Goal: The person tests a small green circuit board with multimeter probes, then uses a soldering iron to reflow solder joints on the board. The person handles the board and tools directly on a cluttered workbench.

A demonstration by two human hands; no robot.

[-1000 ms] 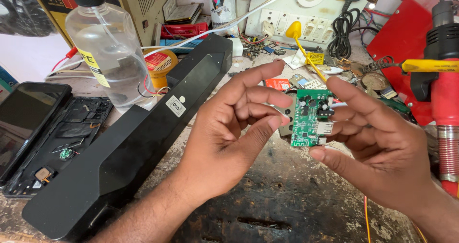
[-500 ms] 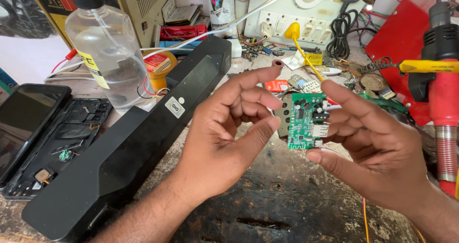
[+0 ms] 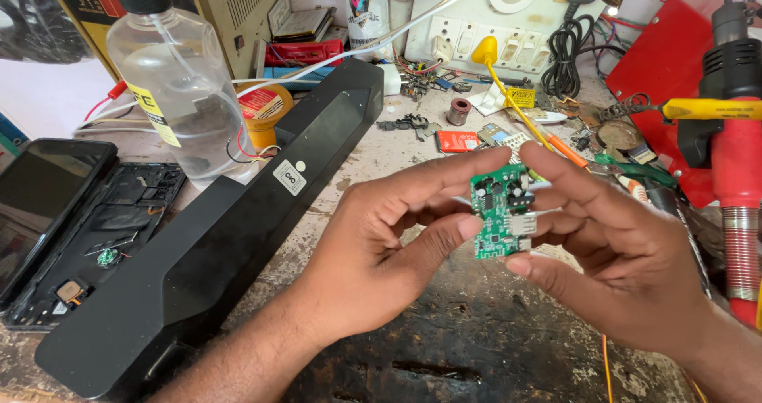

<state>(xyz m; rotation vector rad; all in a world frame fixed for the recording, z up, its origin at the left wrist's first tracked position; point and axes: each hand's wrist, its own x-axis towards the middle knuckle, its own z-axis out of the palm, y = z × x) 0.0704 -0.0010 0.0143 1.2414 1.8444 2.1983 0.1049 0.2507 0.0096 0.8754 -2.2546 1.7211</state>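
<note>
A small green circuit board (image 3: pixel 498 210) with black parts and a metal socket is held upright above the worn workbench. My left hand (image 3: pixel 381 252) pinches its left edge between thumb and fingers. My right hand (image 3: pixel 627 252) grips its right side with thumb below and fingers above. A long black speaker housing (image 3: pixel 214 244) lies diagonally just left of my left forearm.
A clear plastic bottle (image 3: pixel 171 86) stands behind the housing. An opened phone (image 3: pixel 71 220) lies at the left. A red heat tool (image 3: pixel 738 181) and yellow-handled tools sit at the right. A white switch panel (image 3: pixel 508 22), cables and small parts crowd the back.
Both hands have turned the green board slightly and shifted it a little to the left; the grip is unchanged.
</note>
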